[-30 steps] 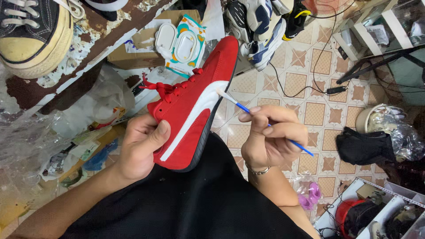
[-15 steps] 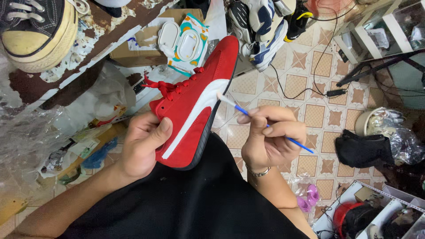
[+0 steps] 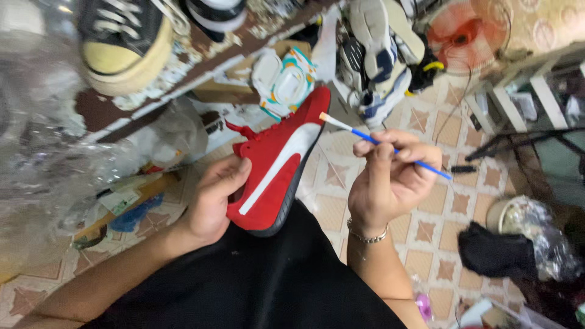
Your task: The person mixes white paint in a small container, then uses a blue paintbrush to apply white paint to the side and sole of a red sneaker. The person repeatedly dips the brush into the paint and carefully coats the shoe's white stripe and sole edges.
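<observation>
At the far left, crumpled clear plastic wrap (image 3: 42,176) lies heaped below a shelf edge where a black canvas sneaker (image 3: 125,42) with a cream rubber toe sits. Next comes the left hand (image 3: 213,198), closed around the heel end of a red shoe (image 3: 277,170), thumb laid along the upper and fingers wrapped behind it. The shoe is bright red suede-like material with a broad white stripe sweeping along its side, a dark sole edge, and red laces at the tongue. It rests over the person's lap, on black cloth, its long axis running on a diagonal: heel low near the lap, toe pointing up and to the right toward a white sandal with teal and orange trim (image 3: 283,82) on the floor. Just right of the toe, the pale tip of a thin blue-handled brush (image 3: 381,144) hangs close beside the shoe, apart from it. The right hand (image 3: 390,180) pinches the brush between curled fingers, a bracelet at the wrist. Further right, the patterned tile floor (image 3: 463,201) carries a black cloth bundle (image 3: 493,250).
</observation>
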